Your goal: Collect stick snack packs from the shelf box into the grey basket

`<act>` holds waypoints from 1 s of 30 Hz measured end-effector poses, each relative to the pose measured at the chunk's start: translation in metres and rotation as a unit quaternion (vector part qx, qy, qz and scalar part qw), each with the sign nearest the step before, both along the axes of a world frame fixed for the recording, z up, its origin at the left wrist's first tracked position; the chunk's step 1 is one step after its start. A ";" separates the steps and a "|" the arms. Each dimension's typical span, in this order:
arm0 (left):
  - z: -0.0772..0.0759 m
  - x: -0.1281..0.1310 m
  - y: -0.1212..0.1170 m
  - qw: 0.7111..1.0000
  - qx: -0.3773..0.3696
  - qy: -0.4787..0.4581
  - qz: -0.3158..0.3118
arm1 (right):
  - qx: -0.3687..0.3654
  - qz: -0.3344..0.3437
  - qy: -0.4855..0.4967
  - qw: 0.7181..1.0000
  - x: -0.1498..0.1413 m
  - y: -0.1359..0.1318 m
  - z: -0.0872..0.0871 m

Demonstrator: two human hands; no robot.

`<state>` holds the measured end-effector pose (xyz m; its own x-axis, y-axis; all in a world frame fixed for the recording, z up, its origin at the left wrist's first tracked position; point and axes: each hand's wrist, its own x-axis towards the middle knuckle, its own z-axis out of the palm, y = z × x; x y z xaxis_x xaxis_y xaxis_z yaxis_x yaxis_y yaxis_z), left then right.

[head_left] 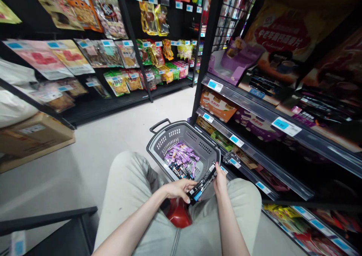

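Both hands are clamped on one bundle of slim black sachets: the left hand grips its lower end, the right hand its upper end. The bundle is held slantwise above the near right rim of a grey plastic shopping basket, between the person's knees. Inside the basket, purple stick sachets lie loosely heaped, with dark sachets at their near side. Right, a shelving unit carries boxed and bagged goods; a red object, partly hidden, shows below the left hand.
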<state>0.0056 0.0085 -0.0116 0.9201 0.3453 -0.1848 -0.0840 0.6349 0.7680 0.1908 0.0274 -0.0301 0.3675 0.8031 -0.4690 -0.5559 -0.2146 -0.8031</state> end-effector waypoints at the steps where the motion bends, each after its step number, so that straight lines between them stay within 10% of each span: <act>1: 0.000 0.000 -0.001 1.000 -0.021 -0.002 -0.004 | 0.002 0.000 -0.004 1.000 0.000 0.000 0.001; 7: -0.010 0.007 -0.007 0.989 -0.104 0.067 0.080 | 0.014 0.038 -0.047 0.998 -0.003 -0.001 0.002; 30: -0.024 0.016 -0.005 0.953 0.093 0.191 0.214 | 0.064 0.150 -0.183 0.970 -0.021 -0.009 0.004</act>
